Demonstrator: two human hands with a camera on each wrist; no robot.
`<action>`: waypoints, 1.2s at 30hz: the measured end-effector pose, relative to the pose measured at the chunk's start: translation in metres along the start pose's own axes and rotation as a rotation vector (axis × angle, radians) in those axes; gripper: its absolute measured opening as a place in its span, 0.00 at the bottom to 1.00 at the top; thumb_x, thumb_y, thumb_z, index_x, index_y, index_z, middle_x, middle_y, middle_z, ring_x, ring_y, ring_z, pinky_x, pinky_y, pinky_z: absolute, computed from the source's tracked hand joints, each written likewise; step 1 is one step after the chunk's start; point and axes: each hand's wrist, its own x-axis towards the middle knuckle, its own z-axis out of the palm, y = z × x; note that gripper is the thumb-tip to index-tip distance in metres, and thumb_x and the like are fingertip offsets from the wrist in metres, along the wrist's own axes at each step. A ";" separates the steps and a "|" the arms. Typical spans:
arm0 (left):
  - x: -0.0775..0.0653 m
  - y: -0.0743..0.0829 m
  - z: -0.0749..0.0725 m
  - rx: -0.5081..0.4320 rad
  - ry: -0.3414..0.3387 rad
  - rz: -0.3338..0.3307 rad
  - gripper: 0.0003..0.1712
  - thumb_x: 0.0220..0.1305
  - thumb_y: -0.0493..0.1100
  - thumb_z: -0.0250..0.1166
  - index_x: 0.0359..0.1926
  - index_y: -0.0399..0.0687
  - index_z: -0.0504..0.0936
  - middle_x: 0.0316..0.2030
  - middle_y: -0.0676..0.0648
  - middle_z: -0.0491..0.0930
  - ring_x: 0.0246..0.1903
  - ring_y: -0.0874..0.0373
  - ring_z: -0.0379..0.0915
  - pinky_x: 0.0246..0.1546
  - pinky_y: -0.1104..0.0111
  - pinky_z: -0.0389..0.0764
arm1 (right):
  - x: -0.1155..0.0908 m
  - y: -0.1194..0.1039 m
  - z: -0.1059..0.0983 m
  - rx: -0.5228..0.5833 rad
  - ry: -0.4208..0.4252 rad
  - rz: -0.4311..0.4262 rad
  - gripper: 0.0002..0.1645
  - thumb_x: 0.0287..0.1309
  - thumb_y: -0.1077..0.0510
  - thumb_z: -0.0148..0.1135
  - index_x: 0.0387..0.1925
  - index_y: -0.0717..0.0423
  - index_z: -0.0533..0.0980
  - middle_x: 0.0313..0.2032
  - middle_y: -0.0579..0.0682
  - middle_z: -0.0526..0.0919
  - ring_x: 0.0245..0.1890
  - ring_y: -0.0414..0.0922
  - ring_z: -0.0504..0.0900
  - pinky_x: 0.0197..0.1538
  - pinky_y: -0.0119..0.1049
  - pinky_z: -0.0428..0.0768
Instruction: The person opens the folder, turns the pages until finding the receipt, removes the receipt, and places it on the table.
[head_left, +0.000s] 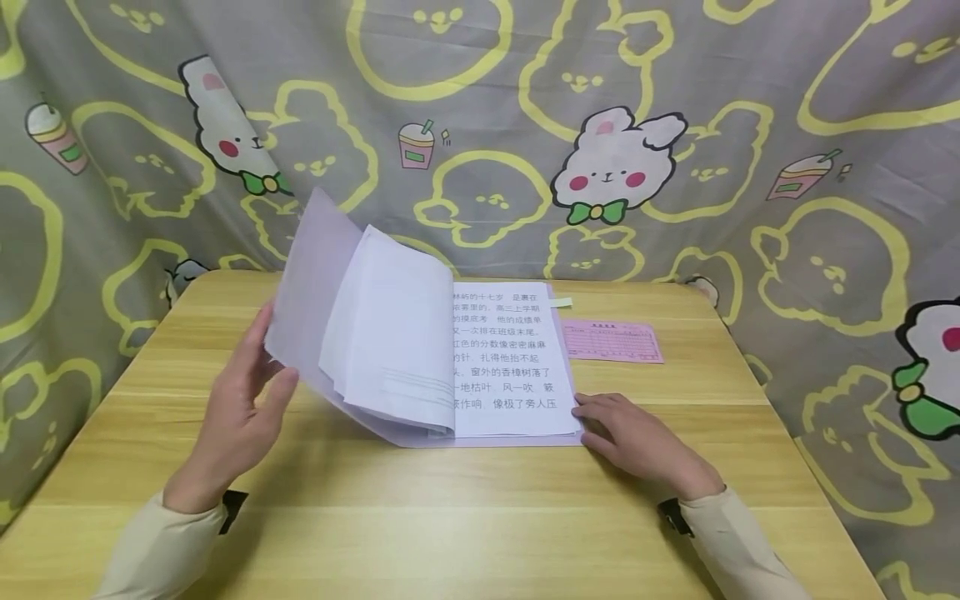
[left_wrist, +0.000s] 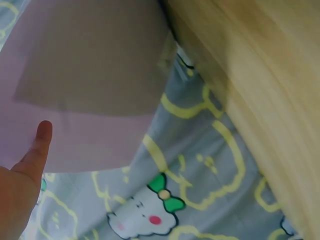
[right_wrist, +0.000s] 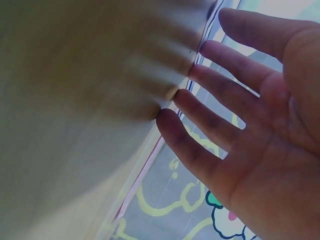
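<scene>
A booklet with a pale purple cover (head_left: 315, 283) and printed white pages (head_left: 498, 358) lies open on the table. Its cover and a bundle of leaves (head_left: 401, 325) stand tilted up on the left, the leaves curving over the spine. My left hand (head_left: 240, 408) supports the raised cover from its outer side, fingers extended and thumb apart near the lower corner. In the left wrist view one fingertip (left_wrist: 44, 131) shows against the cover. My right hand (head_left: 637, 437) lies at the booklet's lower right edge, its fingers nearly straight, the fingertips right at the page edges.
A pink printed slip (head_left: 613, 342) lies on the wooden table (head_left: 450, 533) to the right of the booklet. A pale green tab (head_left: 561, 303) sticks out from the right page edge. Behind the table hangs a grey curtain (head_left: 495, 108) with cartoon patterns.
</scene>
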 end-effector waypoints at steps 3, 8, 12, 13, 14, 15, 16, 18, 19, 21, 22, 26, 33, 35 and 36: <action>0.007 0.004 0.009 -0.015 -0.038 0.019 0.47 0.60 0.20 0.59 0.79 0.39 0.55 0.77 0.40 0.61 0.71 0.59 0.66 0.60 0.79 0.73 | 0.000 -0.001 -0.001 -0.001 0.005 -0.002 0.23 0.70 0.54 0.63 0.62 0.59 0.78 0.70 0.55 0.74 0.68 0.57 0.73 0.69 0.57 0.70; 0.016 0.009 0.025 0.015 -0.132 0.021 0.57 0.53 0.23 0.69 0.81 0.44 0.52 0.78 0.43 0.58 0.74 0.51 0.61 0.62 0.76 0.73 | -0.001 -0.002 -0.001 -0.005 0.006 0.000 0.24 0.70 0.54 0.64 0.62 0.59 0.78 0.69 0.55 0.75 0.68 0.57 0.73 0.69 0.56 0.71; 0.019 0.011 0.038 0.030 -0.206 0.016 0.61 0.53 0.26 0.73 0.82 0.46 0.49 0.80 0.44 0.53 0.75 0.48 0.58 0.63 0.75 0.73 | -0.001 -0.002 0.000 -0.012 0.010 0.002 0.24 0.69 0.54 0.65 0.62 0.59 0.78 0.69 0.55 0.75 0.68 0.57 0.74 0.68 0.57 0.71; 0.019 0.012 0.041 0.024 -0.221 0.025 0.60 0.53 0.26 0.73 0.82 0.44 0.49 0.80 0.43 0.52 0.76 0.47 0.57 0.63 0.74 0.74 | -0.001 -0.003 0.000 -0.016 0.011 0.002 0.24 0.68 0.54 0.65 0.62 0.59 0.78 0.69 0.56 0.75 0.68 0.57 0.74 0.68 0.57 0.71; 0.019 0.012 0.044 0.017 -0.233 0.036 0.59 0.54 0.26 0.72 0.81 0.43 0.49 0.81 0.43 0.50 0.76 0.46 0.56 0.63 0.73 0.74 | -0.001 -0.003 0.000 -0.018 0.013 0.002 0.24 0.68 0.54 0.65 0.62 0.59 0.78 0.69 0.56 0.75 0.67 0.58 0.74 0.68 0.57 0.71; 0.019 0.012 0.046 0.013 -0.246 0.045 0.58 0.55 0.26 0.72 0.81 0.41 0.50 0.81 0.43 0.49 0.77 0.47 0.55 0.63 0.71 0.75 | -0.001 -0.003 0.001 -0.020 0.014 0.003 0.25 0.67 0.54 0.66 0.62 0.59 0.78 0.69 0.56 0.75 0.67 0.58 0.74 0.68 0.57 0.71; 0.018 0.012 0.049 0.017 -0.257 0.059 0.57 0.55 0.27 0.72 0.81 0.40 0.51 0.81 0.42 0.49 0.77 0.46 0.54 0.63 0.69 0.76 | -0.001 -0.003 0.001 -0.021 0.016 0.002 0.25 0.67 0.54 0.66 0.62 0.60 0.78 0.69 0.56 0.75 0.67 0.58 0.74 0.68 0.58 0.71; 0.018 0.013 0.055 0.042 -0.281 0.080 0.55 0.56 0.29 0.72 0.80 0.39 0.52 0.81 0.42 0.49 0.77 0.48 0.53 0.62 0.64 0.78 | -0.001 -0.004 0.002 -0.024 0.022 -0.001 0.25 0.67 0.55 0.67 0.62 0.60 0.78 0.69 0.57 0.75 0.66 0.59 0.74 0.68 0.58 0.72; 0.018 0.013 0.058 0.061 -0.297 0.088 0.55 0.57 0.31 0.72 0.80 0.40 0.52 0.81 0.42 0.49 0.77 0.48 0.53 0.61 0.62 0.78 | -0.001 -0.004 0.002 -0.024 0.025 -0.002 0.25 0.66 0.55 0.67 0.61 0.60 0.78 0.69 0.58 0.75 0.66 0.59 0.74 0.68 0.58 0.72; 0.017 0.014 0.064 0.116 -0.339 0.084 0.54 0.60 0.35 0.72 0.81 0.42 0.52 0.81 0.43 0.49 0.78 0.48 0.53 0.62 0.57 0.78 | -0.001 -0.005 0.003 -0.024 0.032 -0.007 0.24 0.66 0.56 0.67 0.61 0.61 0.79 0.68 0.58 0.75 0.66 0.59 0.75 0.67 0.58 0.72; 0.016 0.015 0.067 0.148 -0.368 0.070 0.54 0.61 0.38 0.72 0.81 0.44 0.51 0.81 0.44 0.49 0.78 0.48 0.52 0.64 0.55 0.76 | -0.001 -0.006 0.003 -0.025 0.034 -0.008 0.24 0.66 0.56 0.67 0.61 0.61 0.79 0.68 0.58 0.75 0.66 0.59 0.75 0.67 0.58 0.72; 0.012 0.016 0.079 0.264 -0.499 0.008 0.50 0.68 0.48 0.68 0.81 0.44 0.50 0.81 0.42 0.49 0.77 0.43 0.52 0.71 0.49 0.66 | 0.000 -0.007 0.005 -0.030 0.046 -0.018 0.24 0.66 0.56 0.67 0.61 0.60 0.79 0.68 0.58 0.75 0.65 0.59 0.75 0.66 0.58 0.74; 0.000 0.008 0.097 0.398 -0.678 -0.010 0.44 0.71 0.50 0.66 0.78 0.37 0.57 0.79 0.35 0.53 0.75 0.36 0.55 0.73 0.47 0.61 | 0.008 -0.012 0.008 -0.064 0.097 -0.075 0.22 0.66 0.58 0.67 0.60 0.56 0.79 0.64 0.55 0.80 0.61 0.60 0.78 0.61 0.58 0.77; -0.004 0.007 0.100 0.414 -0.743 -0.029 0.42 0.72 0.50 0.65 0.78 0.38 0.59 0.78 0.34 0.53 0.75 0.32 0.54 0.72 0.44 0.60 | 0.011 -0.014 0.009 -0.068 0.107 -0.090 0.22 0.66 0.58 0.67 0.60 0.54 0.78 0.63 0.54 0.81 0.60 0.60 0.78 0.60 0.58 0.78; -0.006 0.007 0.101 0.412 -0.773 -0.042 0.41 0.72 0.50 0.64 0.77 0.38 0.61 0.78 0.33 0.54 0.74 0.29 0.54 0.72 0.42 0.59 | 0.012 -0.015 0.009 -0.071 0.108 -0.094 0.22 0.66 0.58 0.67 0.60 0.52 0.79 0.63 0.53 0.81 0.60 0.59 0.78 0.61 0.57 0.78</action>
